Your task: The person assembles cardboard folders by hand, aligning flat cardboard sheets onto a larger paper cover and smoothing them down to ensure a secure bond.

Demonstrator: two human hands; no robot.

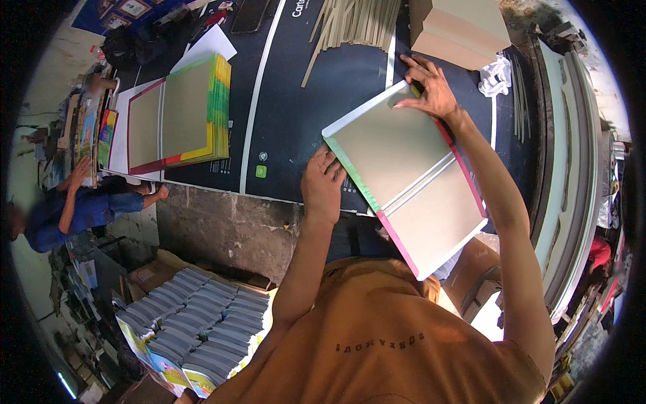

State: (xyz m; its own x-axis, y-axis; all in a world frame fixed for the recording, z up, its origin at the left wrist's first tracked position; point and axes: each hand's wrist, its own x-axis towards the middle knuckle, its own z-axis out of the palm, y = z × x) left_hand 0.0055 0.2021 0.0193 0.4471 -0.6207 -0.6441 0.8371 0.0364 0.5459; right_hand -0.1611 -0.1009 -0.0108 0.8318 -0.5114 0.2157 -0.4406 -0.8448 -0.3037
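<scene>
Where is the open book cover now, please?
In the head view, the open book cover is right of centre over the table's near edge, the left hand by its green side and the right hand at its top.

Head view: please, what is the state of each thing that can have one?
Cover: opened out, angled, board side up.
Left hand: curled at cover's left edge, grip unclear.
Right hand: spread at cover's upper corner.
Cover pile: stacked, opened out.
Strips: loose, heaped.
Paper wad: crumpled.
Book blocks: packed in rows.
</scene>
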